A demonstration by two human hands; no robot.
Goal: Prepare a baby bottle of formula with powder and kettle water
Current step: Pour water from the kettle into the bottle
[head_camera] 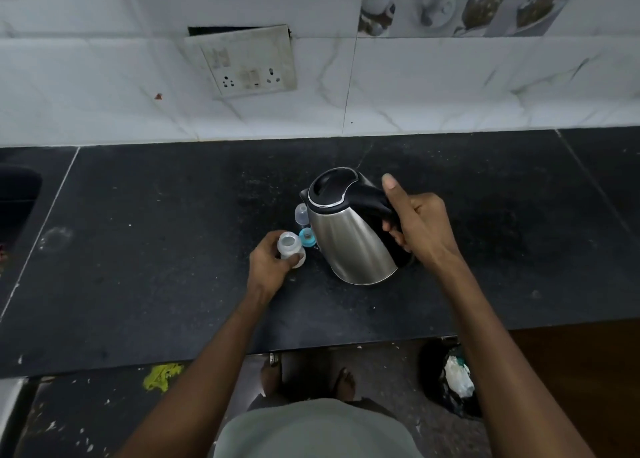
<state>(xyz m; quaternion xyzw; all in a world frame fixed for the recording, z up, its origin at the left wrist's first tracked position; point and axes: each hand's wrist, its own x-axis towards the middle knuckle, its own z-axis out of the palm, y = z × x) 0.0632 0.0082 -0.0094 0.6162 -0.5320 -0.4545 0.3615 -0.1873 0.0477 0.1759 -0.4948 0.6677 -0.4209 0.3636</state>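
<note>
kettle (349, 236) in right hand (420, 227), bottle (290, 245) in left hand (268, 265)

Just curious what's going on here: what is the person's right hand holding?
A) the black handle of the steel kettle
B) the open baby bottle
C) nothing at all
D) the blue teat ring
A: the right hand curls round the black handle of the kettle, while the left hand grips the open bottle on the counter.
</note>
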